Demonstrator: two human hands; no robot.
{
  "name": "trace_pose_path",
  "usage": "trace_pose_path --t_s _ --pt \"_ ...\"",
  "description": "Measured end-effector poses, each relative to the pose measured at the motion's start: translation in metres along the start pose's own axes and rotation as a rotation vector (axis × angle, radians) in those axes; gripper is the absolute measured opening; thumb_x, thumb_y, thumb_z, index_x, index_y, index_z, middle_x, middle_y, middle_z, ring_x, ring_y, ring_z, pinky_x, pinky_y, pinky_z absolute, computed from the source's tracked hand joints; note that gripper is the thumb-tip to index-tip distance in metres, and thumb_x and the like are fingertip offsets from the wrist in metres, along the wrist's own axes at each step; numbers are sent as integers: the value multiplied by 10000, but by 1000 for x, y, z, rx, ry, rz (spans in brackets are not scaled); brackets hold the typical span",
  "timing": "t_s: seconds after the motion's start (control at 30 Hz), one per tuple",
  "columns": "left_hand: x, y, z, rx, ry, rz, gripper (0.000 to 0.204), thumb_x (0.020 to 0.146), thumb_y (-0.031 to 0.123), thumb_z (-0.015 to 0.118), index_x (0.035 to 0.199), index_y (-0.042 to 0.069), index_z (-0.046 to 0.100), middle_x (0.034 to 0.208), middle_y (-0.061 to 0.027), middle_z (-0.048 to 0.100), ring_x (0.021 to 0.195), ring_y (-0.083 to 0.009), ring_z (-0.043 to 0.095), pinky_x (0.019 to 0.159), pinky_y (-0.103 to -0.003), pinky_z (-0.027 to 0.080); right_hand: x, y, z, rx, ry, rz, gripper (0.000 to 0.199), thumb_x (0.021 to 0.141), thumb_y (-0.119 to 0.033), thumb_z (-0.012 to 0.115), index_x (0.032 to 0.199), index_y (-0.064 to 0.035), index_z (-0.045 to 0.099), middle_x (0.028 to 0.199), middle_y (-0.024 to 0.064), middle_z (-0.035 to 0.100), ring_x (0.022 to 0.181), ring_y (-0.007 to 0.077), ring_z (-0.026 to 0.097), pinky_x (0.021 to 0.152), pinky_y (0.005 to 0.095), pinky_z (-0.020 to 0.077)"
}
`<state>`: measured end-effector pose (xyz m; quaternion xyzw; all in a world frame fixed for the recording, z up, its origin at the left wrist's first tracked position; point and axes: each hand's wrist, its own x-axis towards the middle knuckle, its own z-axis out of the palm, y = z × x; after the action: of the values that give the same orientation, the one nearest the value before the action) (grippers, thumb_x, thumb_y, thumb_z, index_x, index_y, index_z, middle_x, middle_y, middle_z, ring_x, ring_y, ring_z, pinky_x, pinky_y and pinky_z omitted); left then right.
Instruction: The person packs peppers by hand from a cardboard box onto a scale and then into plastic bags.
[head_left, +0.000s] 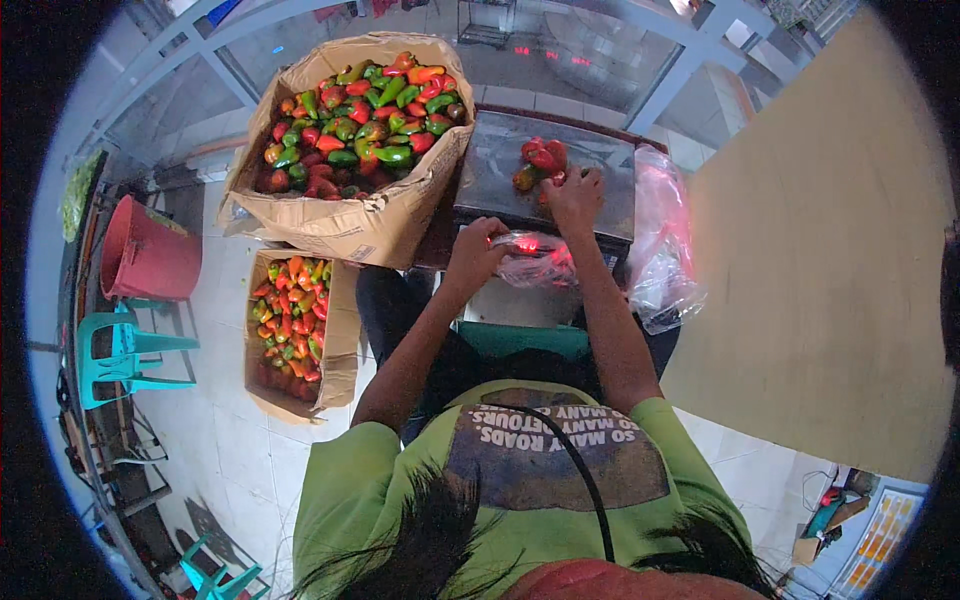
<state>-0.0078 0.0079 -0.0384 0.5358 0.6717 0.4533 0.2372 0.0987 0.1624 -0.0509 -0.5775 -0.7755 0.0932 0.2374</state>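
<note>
On the metal plate, the right hand touches red peppers, grip unclear; nearer, the left hand pinches a plastic bag.

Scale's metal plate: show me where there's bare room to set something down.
Free: the left of the metal plate, between the large box and the peppers; also the far right corner, beside the pink plastic. Crowded: the middle, at the right hand; the near edge, by the left hand and clear bag.
</note>
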Motion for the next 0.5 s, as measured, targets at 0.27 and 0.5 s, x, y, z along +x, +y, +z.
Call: trace_pose_path --t_s 0.27,0.5 --pt "10 -7 0 71 172 -8 210 631 78 635 814 9 561 785 -141 564 784 -294 549 702 -358 423 1 9 1 73 13 -79 441 621 -342 641 887 -3 548 960 208 477 942 350 465 789 441 401" --pt "15 -15 9 205 184 71 186 662 90 627 821 25 555 791 -143 557 823 -326 531 747 -399 404 3 48 -40 1530 -235 388 314 773 -298 550 936 -29 542 951 164 531 893 296 508 781 392 417"
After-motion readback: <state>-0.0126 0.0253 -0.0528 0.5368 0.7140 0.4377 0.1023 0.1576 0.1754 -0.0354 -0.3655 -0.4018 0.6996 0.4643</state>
